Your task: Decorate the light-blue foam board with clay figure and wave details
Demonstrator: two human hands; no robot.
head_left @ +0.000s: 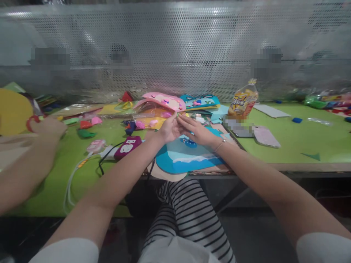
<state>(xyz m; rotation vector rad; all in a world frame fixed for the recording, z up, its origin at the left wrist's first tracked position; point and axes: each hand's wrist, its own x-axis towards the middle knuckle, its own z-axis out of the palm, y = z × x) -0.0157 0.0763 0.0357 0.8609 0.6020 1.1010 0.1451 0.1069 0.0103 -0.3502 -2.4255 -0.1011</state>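
My left hand (pixel 171 128) and my right hand (pixel 196 129) meet above a blue craft piece (pixel 183 164) near the table's front edge. The fingers of my right hand lie against the palm side of my left hand. Whatever is between them, if anything, is too small or hidden to name. A small dark-blue shape (pixel 190 142) sits on the light-blue part of the craft, just below my right hand. Behind my hands lie a pink craft piece (pixel 161 100) and a teal one (pixel 201 102).
A co-worker's hand (pixel 49 128) is at the left beside red scissors handles (pixel 32 122). A purple power bank (pixel 127 147) with a black cable lies left of my left forearm. To the right are a snack bag (pixel 243 100) and a pink phone (pixel 265 136). A perforated metal panel (pixel 175 47) stands behind.
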